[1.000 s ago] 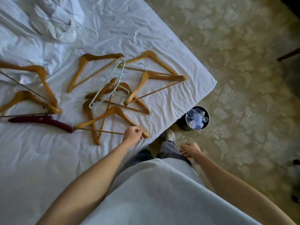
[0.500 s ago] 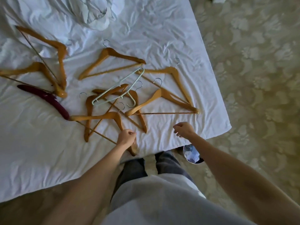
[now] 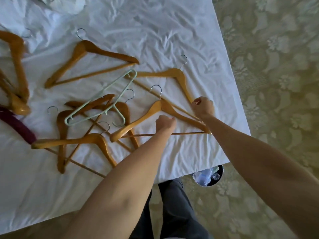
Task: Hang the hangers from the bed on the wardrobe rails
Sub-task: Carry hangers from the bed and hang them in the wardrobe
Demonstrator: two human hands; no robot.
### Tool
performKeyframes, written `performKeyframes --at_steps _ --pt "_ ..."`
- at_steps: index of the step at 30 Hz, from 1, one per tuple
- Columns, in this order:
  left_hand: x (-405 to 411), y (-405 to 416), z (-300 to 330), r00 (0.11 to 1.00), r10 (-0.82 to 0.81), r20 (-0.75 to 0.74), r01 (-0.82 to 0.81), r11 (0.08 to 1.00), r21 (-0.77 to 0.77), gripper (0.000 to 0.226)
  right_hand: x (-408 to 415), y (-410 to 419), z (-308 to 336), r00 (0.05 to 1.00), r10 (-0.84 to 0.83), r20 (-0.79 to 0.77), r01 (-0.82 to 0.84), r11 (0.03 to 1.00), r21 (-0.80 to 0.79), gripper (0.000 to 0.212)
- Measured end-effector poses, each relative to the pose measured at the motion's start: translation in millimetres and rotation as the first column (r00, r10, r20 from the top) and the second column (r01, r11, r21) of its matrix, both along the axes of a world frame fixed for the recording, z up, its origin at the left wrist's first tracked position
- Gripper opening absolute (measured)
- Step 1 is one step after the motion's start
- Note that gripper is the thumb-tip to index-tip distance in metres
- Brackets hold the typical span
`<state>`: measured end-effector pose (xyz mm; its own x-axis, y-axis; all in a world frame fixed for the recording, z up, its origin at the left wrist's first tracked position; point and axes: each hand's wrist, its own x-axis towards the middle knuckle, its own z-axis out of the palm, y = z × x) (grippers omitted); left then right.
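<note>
Several wooden hangers lie scattered on the white bed sheet [image 3: 172, 31]. My left hand [image 3: 165, 123] is curled round the right arm of the nearest-right wooden hanger [image 3: 138, 121], between that arm and its bar. My right hand [image 3: 202, 107] grips the lower end of the hanger behind it [image 3: 174, 74]. A pale green plastic hanger [image 3: 103, 99] lies on a crossed pile of wooden ones [image 3: 82, 140]. Another wooden hanger [image 3: 89, 50] lies farther back. A dark red padded hanger [image 3: 15, 125] sits at the left edge. No wardrobe is in view.
More wooden hangers [image 3: 17, 66] overlap at the far left. A small round bin [image 3: 208, 176] with rubbish stands on the patterned carpet [image 3: 267, 83] by the bed corner, next to my legs [image 3: 172, 204]. Crumpled white bedding [image 3: 65, 4] lies at the top.
My left hand left the end of the near-left hanger and moved right onto the right-hand hanger. My right hand reached forward over the bed and took hold of the hanger behind it.
</note>
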<state>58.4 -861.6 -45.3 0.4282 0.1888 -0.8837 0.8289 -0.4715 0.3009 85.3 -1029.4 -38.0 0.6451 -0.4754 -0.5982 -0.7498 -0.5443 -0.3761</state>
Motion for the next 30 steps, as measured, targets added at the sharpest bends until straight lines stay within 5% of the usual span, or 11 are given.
performKeyframes --at_steps 4,8,13,18,24,30 --pt "18 -19 -72 0.987 0.162 0.0 -0.161 0.982 0.095 0.061 15 -4 -40 0.994 0.096 0.047 -0.092 0.992 -0.082 0.037" --pt "29 -32 -69 0.96 0.275 0.055 -0.28 0.95 0.134 0.08 19 2 -65 0.99 0.086 0.116 -0.075 0.993 -0.094 0.033" --pt "26 -37 -31 0.959 0.273 0.077 -0.28 0.956 0.085 0.045 18 0 -55 0.994 0.081 0.077 -0.071 0.99 -0.125 0.033" --pt "-7 -22 27 0.936 0.271 0.225 -0.27 0.962 -0.034 0.031 -18 3 1 0.983 -0.115 0.143 0.111 0.993 0.032 0.014" --pt "-59 22 118 0.889 0.316 0.33 -0.293 0.949 -0.118 0.037 -81 30 104 0.973 -0.036 0.227 -0.017 0.973 0.228 0.003" --pt "-84 79 195 0.84 0.401 0.365 -0.328 0.912 -0.247 0.015 -123 79 194 0.965 -0.064 0.253 -0.028 0.938 0.345 0.016"
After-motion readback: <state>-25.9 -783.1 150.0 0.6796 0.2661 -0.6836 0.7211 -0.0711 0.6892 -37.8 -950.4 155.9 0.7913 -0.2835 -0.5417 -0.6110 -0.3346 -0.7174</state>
